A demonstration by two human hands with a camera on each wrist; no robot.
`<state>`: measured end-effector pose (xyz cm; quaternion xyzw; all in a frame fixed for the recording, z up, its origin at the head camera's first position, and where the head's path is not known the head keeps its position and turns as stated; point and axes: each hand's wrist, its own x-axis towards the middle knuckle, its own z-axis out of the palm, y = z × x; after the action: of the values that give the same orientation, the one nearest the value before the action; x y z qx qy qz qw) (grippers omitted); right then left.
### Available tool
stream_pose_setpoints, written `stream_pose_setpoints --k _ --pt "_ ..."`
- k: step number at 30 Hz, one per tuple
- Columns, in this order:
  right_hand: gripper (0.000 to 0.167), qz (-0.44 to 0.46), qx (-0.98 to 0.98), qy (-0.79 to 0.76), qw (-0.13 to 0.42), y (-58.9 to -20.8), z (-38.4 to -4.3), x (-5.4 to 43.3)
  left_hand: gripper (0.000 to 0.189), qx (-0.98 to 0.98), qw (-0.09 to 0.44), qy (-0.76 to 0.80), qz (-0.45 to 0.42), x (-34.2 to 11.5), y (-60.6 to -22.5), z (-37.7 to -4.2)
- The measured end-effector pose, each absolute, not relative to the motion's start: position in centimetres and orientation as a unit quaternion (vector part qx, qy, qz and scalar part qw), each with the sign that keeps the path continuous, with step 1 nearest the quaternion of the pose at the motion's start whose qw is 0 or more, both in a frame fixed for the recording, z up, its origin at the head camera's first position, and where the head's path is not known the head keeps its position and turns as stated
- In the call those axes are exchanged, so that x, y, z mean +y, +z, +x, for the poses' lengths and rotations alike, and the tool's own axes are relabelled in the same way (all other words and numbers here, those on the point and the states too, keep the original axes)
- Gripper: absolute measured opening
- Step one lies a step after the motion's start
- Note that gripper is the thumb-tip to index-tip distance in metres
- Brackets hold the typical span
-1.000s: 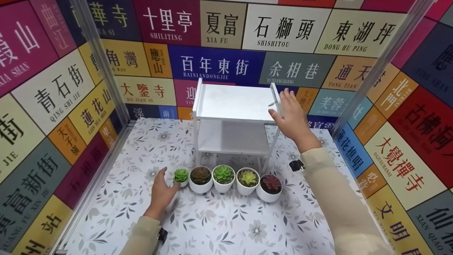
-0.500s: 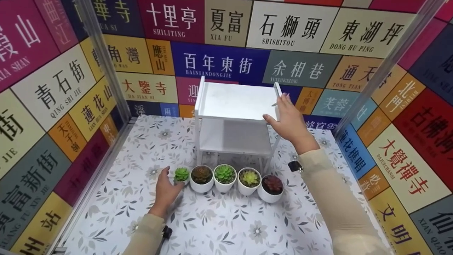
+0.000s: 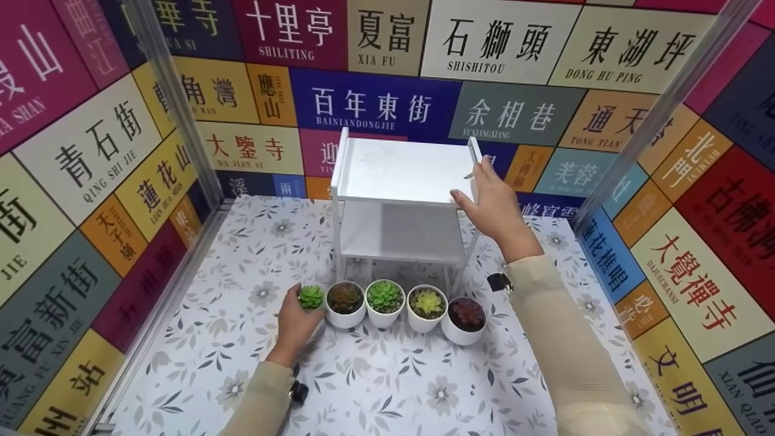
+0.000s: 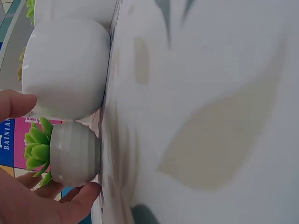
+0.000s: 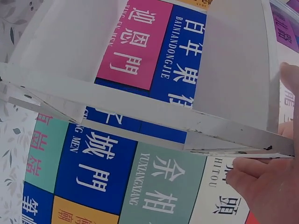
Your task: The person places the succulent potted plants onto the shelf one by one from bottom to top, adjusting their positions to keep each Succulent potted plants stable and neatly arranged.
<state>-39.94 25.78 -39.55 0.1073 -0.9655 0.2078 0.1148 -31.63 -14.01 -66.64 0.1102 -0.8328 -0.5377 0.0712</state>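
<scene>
Five small potted succulents stand in a row before a white two-tier shelf [image 3: 402,172]. My left hand [image 3: 298,324] is around the leftmost one, a green succulent in a small ribbed pot [image 4: 74,154]. In the left wrist view its fingers lie against the pot's far side, while the thumb [image 4: 16,105] stands apart from it, near the neighbouring white pot [image 4: 67,70]. My right hand [image 3: 497,206] holds the shelf's right side near the top, thumb on one side of the frame and fingers on the other, as the right wrist view shows.
To the right stand a brown succulent [image 3: 345,300], a green one [image 3: 385,300], a yellow-green one [image 3: 427,306] and a dark red one [image 3: 465,318]. A floral cloth [image 3: 387,387] covers the surface. Sign-printed walls [image 3: 375,100] enclose the back and sides.
My left hand has moved right and closer around the small green succulent. My right hand has shifted slightly left onto the shelf's side. Pots and shelf stay in place.
</scene>
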Motion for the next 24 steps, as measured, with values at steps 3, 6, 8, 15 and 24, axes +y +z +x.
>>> stream_pose_setpoints --k 3,6,8,15,24 --pt "0.099 0.106 -0.965 0.209 0.118 -39.82 -39.85 25.77 0.089 -0.836 0.067 -0.531 0.118 -13.94 -67.02 -31.56" --pt "0.098 0.103 -0.965 0.210 0.119 -40.03 -39.75 25.82 0.087 -0.831 0.064 -0.538 0.126 -13.94 -67.38 -31.45" --pt "0.098 0.101 -0.966 0.205 0.118 -40.06 -39.74 25.92 0.086 -0.826 0.061 -0.544 0.133 -13.95 -67.59 -31.45" --pt "0.100 0.108 -0.975 0.159 0.109 -39.52 -39.91 26.26 0.085 -0.815 0.062 -0.559 0.136 -14.10 -67.64 -31.84" --pt "0.102 0.119 -0.978 0.129 0.110 -39.18 -40.07 26.08 0.090 -0.830 0.035 -0.539 0.142 -14.54 -67.12 -32.13"
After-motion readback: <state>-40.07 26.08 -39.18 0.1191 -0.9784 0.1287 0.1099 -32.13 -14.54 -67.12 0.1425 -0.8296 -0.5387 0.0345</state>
